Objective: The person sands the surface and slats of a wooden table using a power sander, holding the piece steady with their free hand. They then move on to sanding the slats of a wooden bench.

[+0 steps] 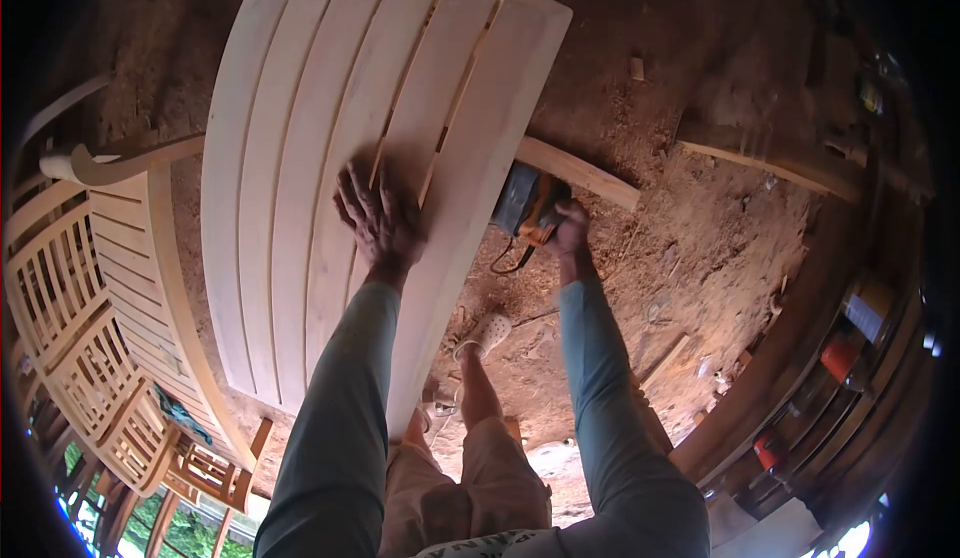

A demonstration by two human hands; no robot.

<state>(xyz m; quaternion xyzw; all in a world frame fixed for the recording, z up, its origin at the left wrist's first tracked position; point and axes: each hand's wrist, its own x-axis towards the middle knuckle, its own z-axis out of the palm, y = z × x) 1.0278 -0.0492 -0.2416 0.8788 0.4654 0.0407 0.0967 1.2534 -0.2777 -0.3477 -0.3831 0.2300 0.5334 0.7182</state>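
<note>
A pale slatted wooden tabletop (300,128) slants across the middle of the head view, with narrow gaps between its boards. My left hand (382,220) rests palm down on its slats, fingers spread and holding nothing. At the tabletop's right edge is a dark power sander (520,200) with orange parts, its working face turned to the edge. My right hand (572,228) is closed around the sander's handle end. A black cord (512,266) loops below the tool.
Slatted wooden benches (92,343) stand to the left. A wooden beam (590,173) juts out beyond the sander, and another timber (765,158) lies farther right. Sawdust and scraps cover the dirt floor (640,258). Red tools (842,358) sit along the right side.
</note>
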